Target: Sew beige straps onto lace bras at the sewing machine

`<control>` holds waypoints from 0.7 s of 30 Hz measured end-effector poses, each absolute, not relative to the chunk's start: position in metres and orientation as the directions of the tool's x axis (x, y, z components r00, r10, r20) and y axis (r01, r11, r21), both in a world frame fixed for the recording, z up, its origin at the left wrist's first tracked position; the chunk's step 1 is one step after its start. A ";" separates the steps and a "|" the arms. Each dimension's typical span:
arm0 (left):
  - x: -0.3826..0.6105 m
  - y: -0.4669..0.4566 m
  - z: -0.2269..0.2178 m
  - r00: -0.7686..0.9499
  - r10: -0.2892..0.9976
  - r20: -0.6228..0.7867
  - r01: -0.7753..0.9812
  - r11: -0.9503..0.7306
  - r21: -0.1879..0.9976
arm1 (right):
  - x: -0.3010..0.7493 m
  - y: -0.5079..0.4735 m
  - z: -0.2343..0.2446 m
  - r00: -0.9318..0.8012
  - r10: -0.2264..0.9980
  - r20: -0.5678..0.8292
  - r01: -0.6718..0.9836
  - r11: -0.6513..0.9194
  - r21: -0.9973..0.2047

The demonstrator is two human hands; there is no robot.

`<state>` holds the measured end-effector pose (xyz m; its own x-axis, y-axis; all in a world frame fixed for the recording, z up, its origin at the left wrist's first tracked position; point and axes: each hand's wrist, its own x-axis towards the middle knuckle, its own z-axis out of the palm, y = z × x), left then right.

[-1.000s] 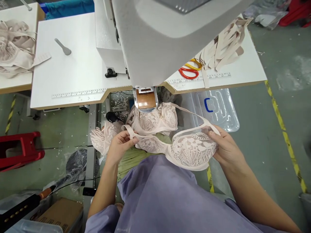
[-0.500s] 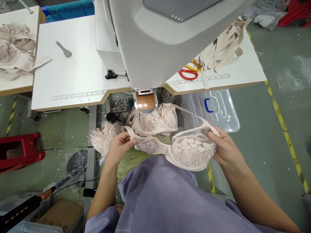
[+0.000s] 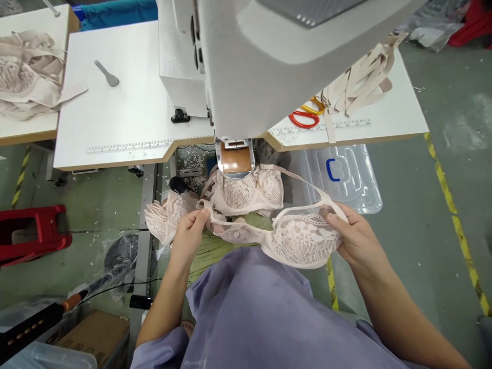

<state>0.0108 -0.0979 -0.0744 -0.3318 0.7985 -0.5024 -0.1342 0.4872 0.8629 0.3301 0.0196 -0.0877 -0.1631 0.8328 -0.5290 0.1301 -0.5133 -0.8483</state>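
Observation:
A pale pink lace bra (image 3: 303, 236) is stretched between my two hands above my lap. My left hand (image 3: 191, 230) pinches its left end near a strap, thumb and fingers closed. At the other end, my right hand (image 3: 355, 233) grips the outer edge of the larger-looking cup, with the thumb on top and the fingers partly hidden behind. Just beyond lies another lace bra (image 3: 242, 195), partly under the sewing machine's brown-windowed front plate (image 3: 236, 160). More lace bra cups (image 3: 169, 215) hang to the left of it.
The white sewing machine head (image 3: 253, 66) stands over the white table (image 3: 115, 118). Red and yellow scissors (image 3: 305, 119) and beige fabric strips (image 3: 357, 82) lie on its right side. A clear lidded box (image 3: 353, 179) is below. Left are a red stool (image 3: 34, 233) and a cardboard box (image 3: 92, 338).
My left hand has shifted slightly left along the bra's end and its fingers are more closed together. My right hand keeps its grip. The whole view has moved a little.

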 end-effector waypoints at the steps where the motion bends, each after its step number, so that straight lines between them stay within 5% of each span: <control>1: 0.012 -0.098 -0.072 -0.318 0.797 -0.514 -0.151 0.493 0.857 | 0.327 0.018 -0.088 -0.186 0.844 -0.503 0.208 -0.466 -0.860; 5: 0.019 -0.096 -0.057 -0.253 0.803 -0.539 -0.145 0.520 0.842 | 0.290 0.013 -0.079 -0.407 0.839 -0.361 0.469 -0.148 -0.871; 8: 0.024 -0.094 -0.047 -0.219 0.810 -0.544 -0.114 0.532 0.839 | 0.246 0.008 -0.066 -0.591 0.748 -0.303 0.484 0.028 -0.875; 21: 0.021 -0.101 -0.054 -0.150 0.823 -0.548 -0.243 0.507 0.827 | 0.175 -0.004 -0.055 -0.738 0.600 -0.308 0.409 0.036 -0.912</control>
<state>0.0209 -0.1014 -0.0544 -0.1500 0.8229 -0.5480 -0.2427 0.5067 0.8273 0.1752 -0.0040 -0.0545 -0.7384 0.6002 -0.3075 0.4090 0.0359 -0.9118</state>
